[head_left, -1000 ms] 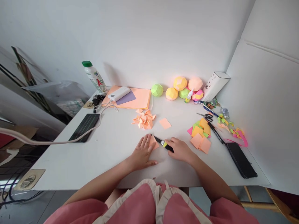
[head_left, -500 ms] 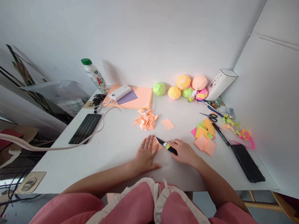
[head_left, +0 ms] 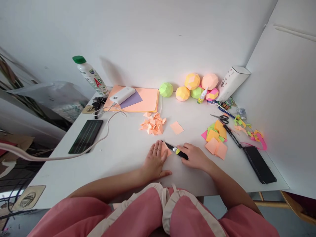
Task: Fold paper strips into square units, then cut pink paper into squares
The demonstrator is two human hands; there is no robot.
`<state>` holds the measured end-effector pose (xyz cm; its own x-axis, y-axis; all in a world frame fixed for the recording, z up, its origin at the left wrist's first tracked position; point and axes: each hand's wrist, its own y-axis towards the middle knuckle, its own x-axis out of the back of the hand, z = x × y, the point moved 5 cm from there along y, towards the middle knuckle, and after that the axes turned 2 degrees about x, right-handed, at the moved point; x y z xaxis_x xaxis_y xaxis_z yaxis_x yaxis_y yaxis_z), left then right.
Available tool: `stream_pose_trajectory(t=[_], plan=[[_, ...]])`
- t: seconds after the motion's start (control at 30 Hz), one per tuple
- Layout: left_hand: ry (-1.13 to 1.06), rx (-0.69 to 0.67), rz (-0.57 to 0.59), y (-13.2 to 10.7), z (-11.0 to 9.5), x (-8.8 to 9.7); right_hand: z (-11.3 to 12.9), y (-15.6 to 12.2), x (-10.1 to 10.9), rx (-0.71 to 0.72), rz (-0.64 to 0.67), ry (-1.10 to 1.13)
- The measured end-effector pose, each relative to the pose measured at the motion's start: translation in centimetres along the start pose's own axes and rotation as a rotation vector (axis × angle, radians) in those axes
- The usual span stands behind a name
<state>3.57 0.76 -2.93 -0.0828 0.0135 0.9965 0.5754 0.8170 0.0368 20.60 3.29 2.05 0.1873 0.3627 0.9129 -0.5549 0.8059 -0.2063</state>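
Observation:
My left hand lies flat on a peach paper piece, fingers stretched out and thumb spread to the right. Most of that paper is hidden under the palm. In my right hand is a utility knife with a black and yellow handle. Its dark blade rests along the paper's upper right side, the tip close to my left fingertips. Just beyond the hands are a heap of folded peach paper pieces and a single peach square.
Faceted paper balls line the wall. To the right are coloured paper squares, scissors, a marker and a black phone-like case. A power bank sits on peach sheets at left, its cable crossing near a dark phone.
The camera view has shifted slightly. Both hands, the paper and the knife keep nearly the same places relative to each other.

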Motion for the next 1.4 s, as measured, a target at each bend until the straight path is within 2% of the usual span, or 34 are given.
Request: stream_pose_trajectory(t=[0.13,0.3,0.47,0.63,0.83,1.1,1.2,1.27,1.33,1.4], plan=[[-0.004,-0.016,-0.013,0.0,0.0,0.0,-0.1,-0.1,0.1,-0.008,0.02,0.013],[-0.022,-0.013,-0.048,0.1,0.1,-0.2,-0.2,0.2,-0.1,-0.015,-0.024,0.002],[-0.022,-0.009,-0.044,0.1,0.3,-0.3,-0.5,0.3,0.1,0.034,0.007,0.04],[-0.019,0.035,-0.145,0.3,0.2,0.3,-1.0,0.0,0.4,0.105,0.044,0.097],[-0.089,0.12,-0.226,1.3,0.6,2.0,-1.2,-0.1,0.2,0.156,0.019,0.11],[-0.206,0.058,-0.4,1.6,2.7,2.8,-0.9,-0.2,0.1,0.142,0.032,0.047],[-0.187,0.019,-0.489,3.0,2.9,4.3,-0.9,-0.2,0.0,0.143,0.03,0.042],[-0.147,-0.02,-0.492,5.1,2.5,5.3,-1.0,-0.1,-0.1,0.143,0.027,0.048],[-0.115,-0.049,-0.435,8.0,1.9,5.6,-1.1,-0.1,-0.2,0.14,0.026,0.053],[-0.118,-0.092,-0.302,11.1,1.3,4.9,-1.1,-0.1,-0.2,0.138,0.026,0.055]])
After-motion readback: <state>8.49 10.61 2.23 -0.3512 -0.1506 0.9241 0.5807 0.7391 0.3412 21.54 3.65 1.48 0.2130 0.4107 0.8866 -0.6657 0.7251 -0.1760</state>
